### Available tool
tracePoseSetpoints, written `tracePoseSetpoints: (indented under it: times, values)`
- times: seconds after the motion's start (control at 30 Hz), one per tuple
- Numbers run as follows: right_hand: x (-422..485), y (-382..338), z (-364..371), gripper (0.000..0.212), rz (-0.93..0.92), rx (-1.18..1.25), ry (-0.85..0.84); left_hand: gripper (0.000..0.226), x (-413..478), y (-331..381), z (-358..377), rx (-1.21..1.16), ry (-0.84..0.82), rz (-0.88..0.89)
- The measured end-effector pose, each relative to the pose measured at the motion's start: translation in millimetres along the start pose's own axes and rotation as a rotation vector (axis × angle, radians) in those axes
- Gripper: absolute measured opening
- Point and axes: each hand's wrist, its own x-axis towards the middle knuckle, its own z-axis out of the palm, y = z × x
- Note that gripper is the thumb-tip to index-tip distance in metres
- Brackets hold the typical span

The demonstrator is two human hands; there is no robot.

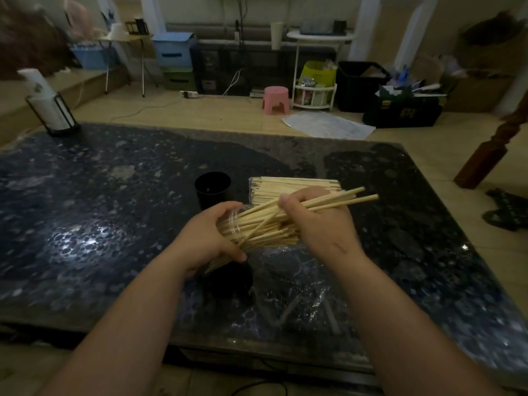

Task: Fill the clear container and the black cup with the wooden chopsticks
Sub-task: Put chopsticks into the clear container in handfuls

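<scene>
The left hand (210, 238) holds the clear container (233, 224) tipped on its side above the dark speckled bench (114, 224), with its grip curled round the container near the mouth. Many wooden chopsticks (257, 228) lie inside it and stick out toward the right. The right hand (317, 221) has its grip closed on a small bundle (343, 200) of further chopsticks, and their free ends point up and to the right. The black cup (213, 188) stands upright on the bench just behind the left hand; I cannot tell what is inside it. Behind the right hand lies a flat pack (294, 185) of chopsticks in clear wrap. A paper roll (47, 107) in a black stand is at the far left corner.
</scene>
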Motion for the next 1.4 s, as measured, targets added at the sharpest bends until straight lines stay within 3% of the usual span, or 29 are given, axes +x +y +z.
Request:
tracePoseSetpoints:
  times: [0.1, 0.2, 0.27, 0.37, 0.5, 0.7, 0.9, 1.07, 1.23, 1.4]
  values:
    - [1, 0, 3, 0.008, 0.035, -0.055, 0.005, 0.094, -1, 1, 2, 0.01, -0.004, 0.012]
    - [1, 2, 2, 0.022, 0.082, 0.185, 0.028, 0.094, -2, 2, 2, -0.001, 0.001, 0.01]
    - [1, 2, 0, 0.011, 0.074, 0.253, 0.078, 0.095, -2, 1, 1, -0.002, 0.008, 0.012]
    - [1, 1, -1, 0.019, 0.039, 0.146, 0.107, 0.096, -1, 0, 1, -0.008, 0.013, 0.004]
    - [-2, 5, 5, 0.011, 0.018, 0.027, 0.051, 0.097, 0, 0, 1, 0.008, 0.004, 0.003]
    - [-2, 6, 0, 0.01, -0.023, 0.066, 0.154, 0.095, 0, -1, 0, -0.005, 0.013, -0.003]
    - [0, 8, -2, 0.014, -0.047, 0.043, 0.065, 0.092, 0, -1, 1, -0.022, 0.038, -0.004]
    - [4, 11, -7, 0.018, -0.08, 0.023, 0.134, 0.09, -4, 3, -1, -0.031, 0.026, -0.011]
    - [4, 17, -9, 0.016, 0.004, 0.015, 0.206, 0.092, -4, 2, -2, -0.069, 0.07, -0.034]
    - [6, 28, -12, 0.023, 0.157, -0.157, 0.029, 0.097, -2, 0, -1, -0.098, 0.114, -0.045]
